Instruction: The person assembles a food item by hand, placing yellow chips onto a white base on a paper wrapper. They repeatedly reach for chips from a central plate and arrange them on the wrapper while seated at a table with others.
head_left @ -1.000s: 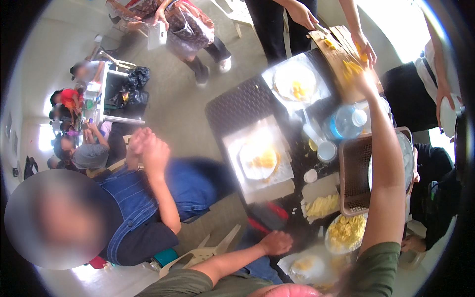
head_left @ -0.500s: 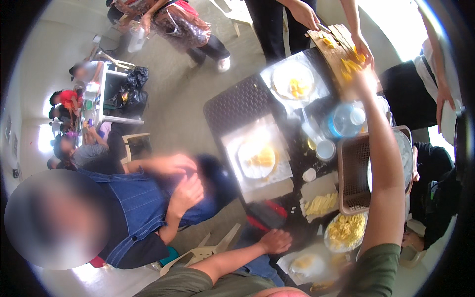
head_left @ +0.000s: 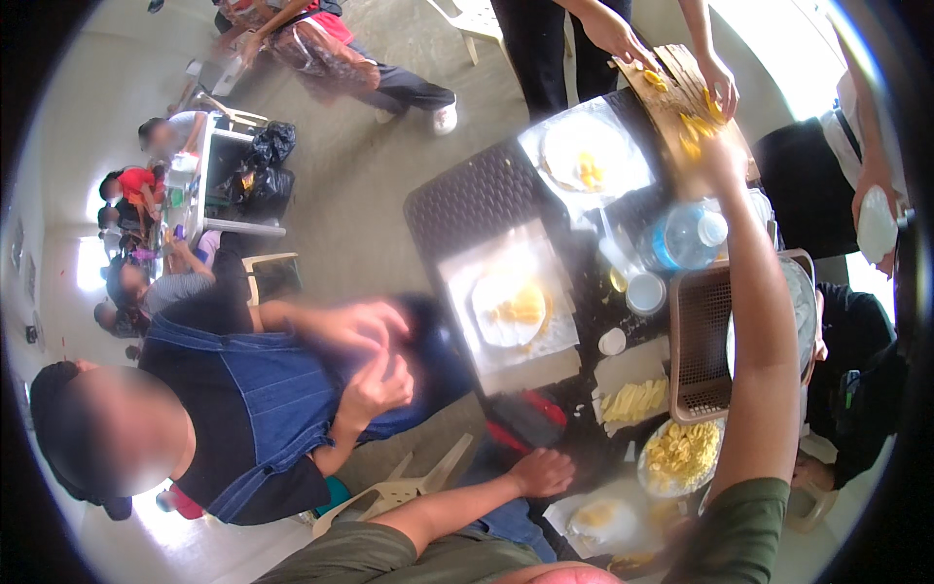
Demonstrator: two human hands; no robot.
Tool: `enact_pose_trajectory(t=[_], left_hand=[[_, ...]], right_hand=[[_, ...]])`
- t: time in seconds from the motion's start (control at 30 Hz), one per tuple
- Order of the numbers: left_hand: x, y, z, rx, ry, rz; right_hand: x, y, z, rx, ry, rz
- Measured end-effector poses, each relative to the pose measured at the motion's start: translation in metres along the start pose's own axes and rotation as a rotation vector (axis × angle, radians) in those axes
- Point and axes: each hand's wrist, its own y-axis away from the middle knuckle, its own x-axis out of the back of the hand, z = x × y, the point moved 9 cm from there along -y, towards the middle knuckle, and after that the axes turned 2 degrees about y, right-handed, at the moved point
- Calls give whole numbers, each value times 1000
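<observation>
Left hand [head_left: 541,473]: loosely curled, holding nothing, resting at the near edge of the dark bench [head_left: 477,195]. Just beside it, a bowl of yellow chips [head_left: 681,456] and a brown basket [head_left: 702,341]. Right hand [head_left: 718,156]: extended far across the bench to the wooden board [head_left: 671,83] carrying yellow slices [head_left: 693,127]; its grip cannot be determined. Another person's hands hold the board at the far edge

Olive-green short sleeves (forearms bare) above both hands [head_left: 540,472].
</observation>
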Motion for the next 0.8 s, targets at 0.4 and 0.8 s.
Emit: enact_pose_trajectory(t=[0.4, 0.8], left_hand=[[15, -6, 1, -24, 55, 66], [1, -13, 6, -3, 101, 1]], right_hand=[[10, -4, 5, -59, -157, 28], [33, 22, 68, -190, -770, 95]])
